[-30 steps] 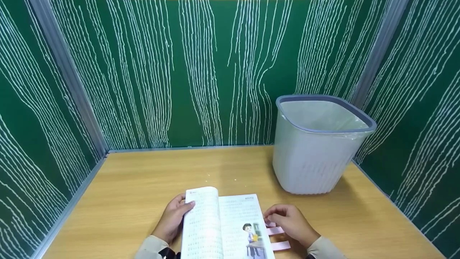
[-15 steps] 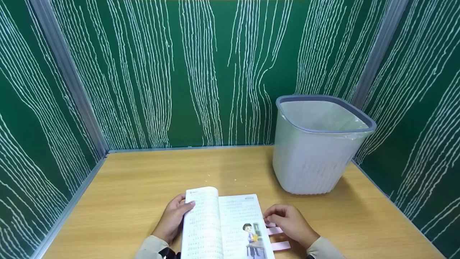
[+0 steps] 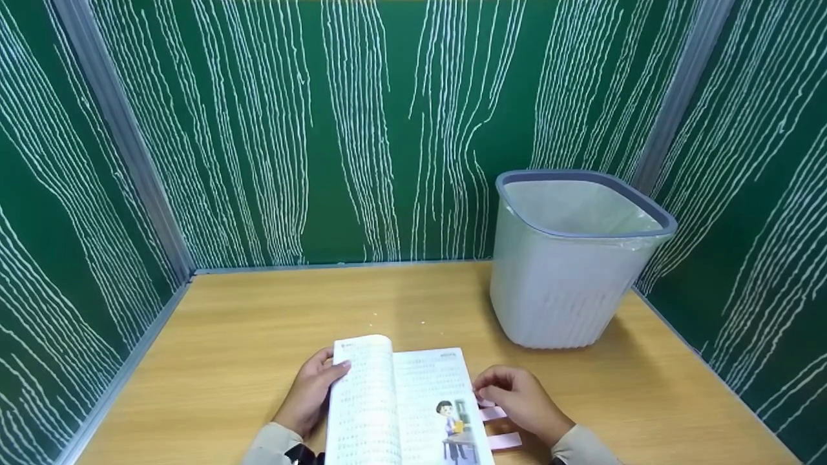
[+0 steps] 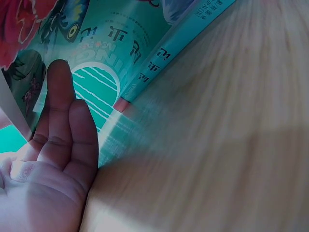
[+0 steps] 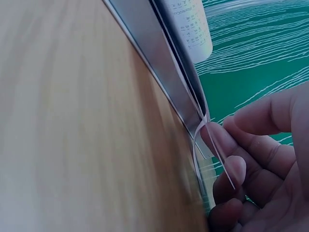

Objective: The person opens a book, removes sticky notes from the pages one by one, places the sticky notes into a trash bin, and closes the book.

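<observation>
An open book (image 3: 426,381), with print and a drawn figure at a desk on its right page, stands out near the table's front edge. My left hand (image 3: 314,387) holds its left side, thumb on the page and the other fingers behind. In the left wrist view those straight fingers lie against the turquoise cover (image 4: 108,36). Several pink paper tabs (image 3: 504,442) stick out from the right edge. At the upper tab, my right hand (image 3: 523,400) has curled fingers with thumb and index close together. Thin tab edges cross its fingers (image 5: 219,137); the exact pinch is partly hidden.
A pale waste bin (image 3: 568,278) with a grey rim and clear liner stands at the back right of the wooden table (image 3: 291,303). Small white specks (image 3: 423,323) lie beyond the book. Green panels (image 3: 349,239) with white wavy lines enclose three sides.
</observation>
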`<state>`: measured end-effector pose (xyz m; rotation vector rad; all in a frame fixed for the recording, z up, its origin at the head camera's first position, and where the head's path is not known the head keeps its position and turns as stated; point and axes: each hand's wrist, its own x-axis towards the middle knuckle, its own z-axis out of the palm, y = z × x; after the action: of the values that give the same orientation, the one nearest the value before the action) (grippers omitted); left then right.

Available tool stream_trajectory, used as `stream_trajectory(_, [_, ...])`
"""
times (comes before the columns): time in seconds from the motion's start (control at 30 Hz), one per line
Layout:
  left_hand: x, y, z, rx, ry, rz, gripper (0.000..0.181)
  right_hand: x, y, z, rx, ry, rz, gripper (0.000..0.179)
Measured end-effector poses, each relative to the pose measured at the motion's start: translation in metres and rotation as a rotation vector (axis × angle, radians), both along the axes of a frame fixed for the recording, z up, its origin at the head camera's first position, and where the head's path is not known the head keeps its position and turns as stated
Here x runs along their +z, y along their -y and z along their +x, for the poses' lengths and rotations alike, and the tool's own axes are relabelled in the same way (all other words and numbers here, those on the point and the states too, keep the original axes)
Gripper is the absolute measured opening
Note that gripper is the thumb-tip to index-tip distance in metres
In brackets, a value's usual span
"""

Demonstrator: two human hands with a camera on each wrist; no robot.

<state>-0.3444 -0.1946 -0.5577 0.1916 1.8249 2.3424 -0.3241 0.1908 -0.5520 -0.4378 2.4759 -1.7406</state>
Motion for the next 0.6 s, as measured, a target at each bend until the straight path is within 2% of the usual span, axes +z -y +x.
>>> stream_trajectory(0.27, [-0.0005,0.0001,0.0007,-0.007,-0.004,-0.006,0.052,0.0001,-0.0018,0.0011,0.038,-0.008,-0.024,0.012])
stream_trajectory(0.6, [0.0003,-0.0002,0.0011,-0.004,0.007,-0.006,0.053,0.0017,-0.0005,0.0033,0.030,-0.045,0.030,0.011])
